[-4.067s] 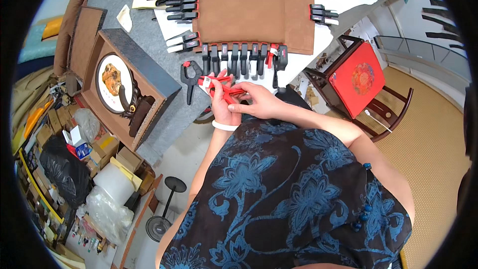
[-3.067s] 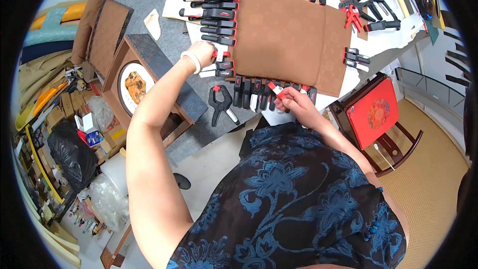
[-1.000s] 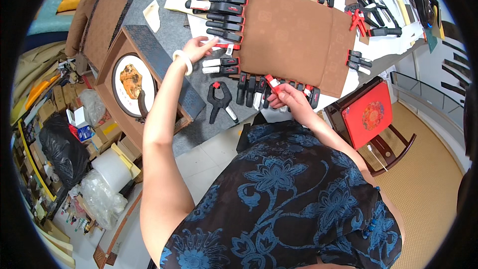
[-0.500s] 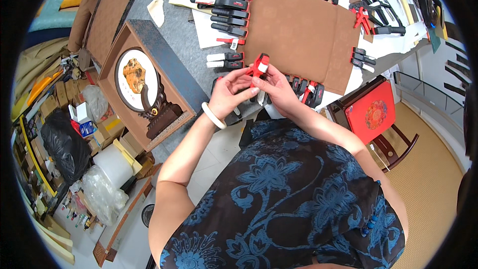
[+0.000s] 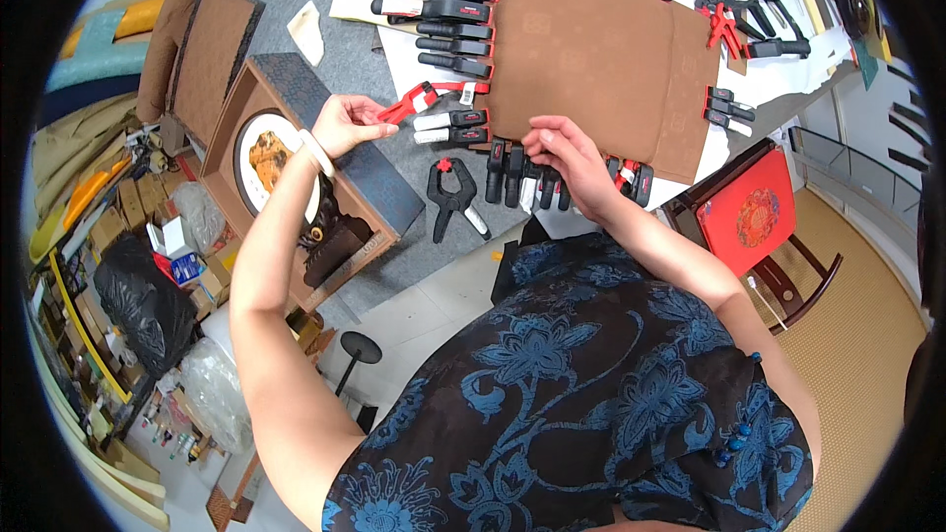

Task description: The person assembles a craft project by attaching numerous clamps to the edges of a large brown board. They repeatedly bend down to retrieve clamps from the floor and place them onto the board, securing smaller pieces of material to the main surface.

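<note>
A brown cloth-covered panel lies on the table with black-and-red spring clamps gripping its edges, several of them along the left side. Beside that side, my left hand pinches the handle end of a small red spring clamp. The clamp's far end reaches toward another red clamp at the panel's edge; whether they touch is unclear. Over the panel's near edge hovers my right hand, its fingers loosely bent and nothing visible in it. A loose black clamp lies on the grey table cover.
To the left stands an open brown box holding a round white plaque and a dark carved stand. Red and black clamps lie at the far right. A red-backed chair is right of the table.
Both hands were together at the panel's near edge, around a red clamp. My left hand has moved left with a red clamp; my right hand has come away, uncovering the near-edge clamps.
</note>
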`<move>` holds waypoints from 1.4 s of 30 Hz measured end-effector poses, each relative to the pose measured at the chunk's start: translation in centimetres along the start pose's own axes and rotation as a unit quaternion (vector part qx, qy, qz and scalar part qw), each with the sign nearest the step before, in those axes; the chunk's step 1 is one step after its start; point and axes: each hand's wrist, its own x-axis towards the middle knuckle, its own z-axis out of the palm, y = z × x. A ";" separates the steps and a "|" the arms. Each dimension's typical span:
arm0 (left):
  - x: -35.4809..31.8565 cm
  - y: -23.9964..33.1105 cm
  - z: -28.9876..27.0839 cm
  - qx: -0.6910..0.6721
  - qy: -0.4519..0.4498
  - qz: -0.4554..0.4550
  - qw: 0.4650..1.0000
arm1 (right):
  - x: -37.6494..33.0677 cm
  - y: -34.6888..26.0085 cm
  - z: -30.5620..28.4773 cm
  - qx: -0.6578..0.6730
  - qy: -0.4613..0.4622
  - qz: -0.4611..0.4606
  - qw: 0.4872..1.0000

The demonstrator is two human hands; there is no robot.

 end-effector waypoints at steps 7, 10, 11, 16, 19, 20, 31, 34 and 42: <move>7.4 -1.1 -2.4 0.045 -0.240 -0.058 0.968 | -1.9 0.6 -1.5 0.014 0.014 -0.004 1.000; 9.7 -1.8 -2.2 0.047 -0.284 -0.041 0.957 | -1.7 0.4 -1.4 0.025 0.026 -0.006 0.999; 10.3 -1.7 -1.7 0.049 -0.299 -0.033 0.952 | -1.5 0.3 -1.5 0.029 0.030 -0.008 0.999; 12.5 -1.9 0.3 0.014 -0.317 -0.037 0.948 | 0.1 -0.4 -3.0 -0.020 0.037 -0.055 0.998; 13.2 -2.0 0.7 0.012 -0.325 -0.032 0.945 | 0.8 -0.7 -3.7 -0.026 0.047 -0.060 0.997; 13.4 -1.7 0.9 0.017 -0.322 -0.035 0.946 | 1.0 -0.7 -3.9 -0.022 0.046 -0.062 0.997; 14.0 -1.6 2.4 -0.042 -0.296 -0.044 0.953 | 1.6 -0.2 -4.1 -0.018 0.060 -0.054 0.997; 13.7 -2.4 2.5 -0.024 -0.295 -0.050 0.954 | 1.8 -0.1 -4.3 -0.014 0.063 -0.052 0.997; 12.2 -2.3 3.3 -0.075 -0.263 -0.069 0.959 | 2.1 0.2 -4.5 -0.037 0.070 -0.052 0.995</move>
